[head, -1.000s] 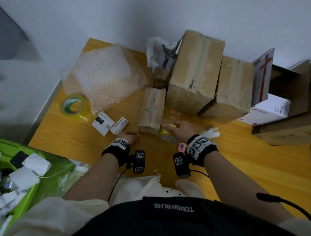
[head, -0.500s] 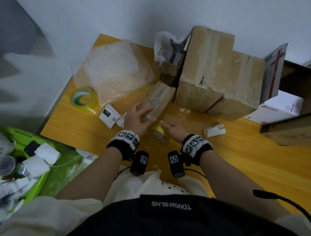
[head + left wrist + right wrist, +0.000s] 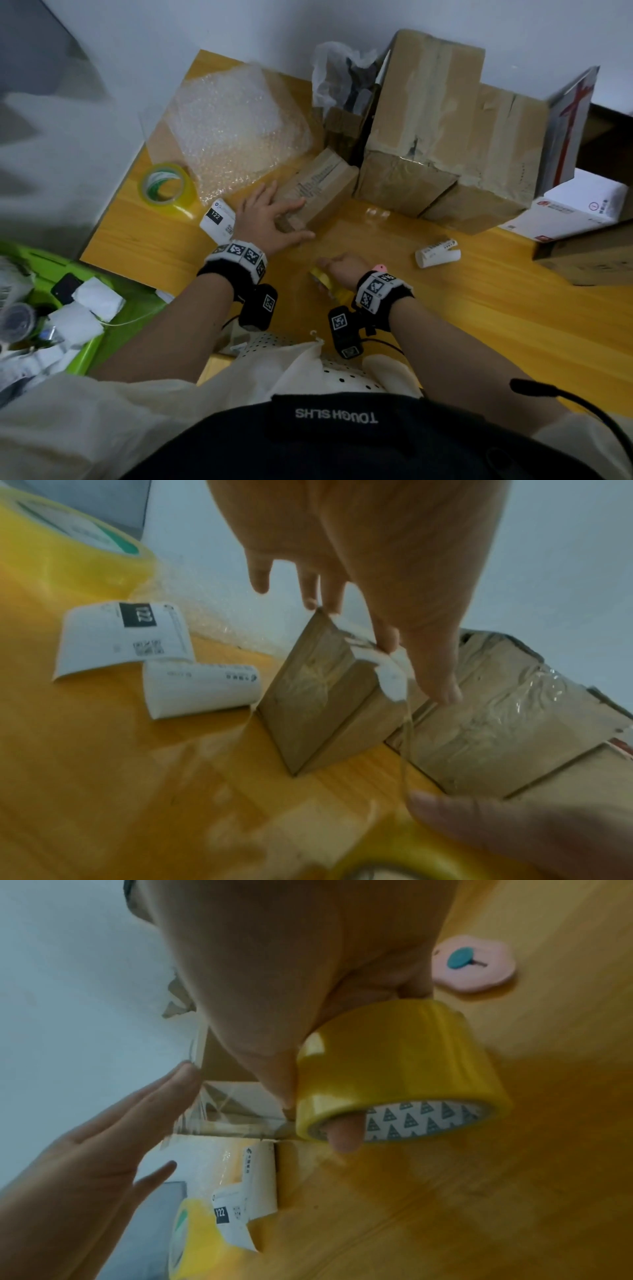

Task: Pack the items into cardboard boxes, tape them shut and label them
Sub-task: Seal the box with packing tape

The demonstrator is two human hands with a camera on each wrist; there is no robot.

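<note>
Tape roll [image 3: 400, 1066] in right hand [image 3: 344, 270] (curled)

On the yellow tabletop [image 3: 479, 308], the left hand [image 3: 270, 222] lies flat with spread fingers on a small brown box [image 3: 318, 188] near the middle. Toward 6 o'clock from it, the right hand [image 3: 342, 269] has its grip on a yellow tape roll [image 3: 325, 282]. Another tape roll [image 3: 166, 185] sits at 9 o'clock, beside bubble wrap [image 3: 236, 133]. Two big taped boxes [image 3: 431, 137] stand at 1 o'clock. A rolled white label [image 3: 437, 253] lies at 3 o'clock.
</note>
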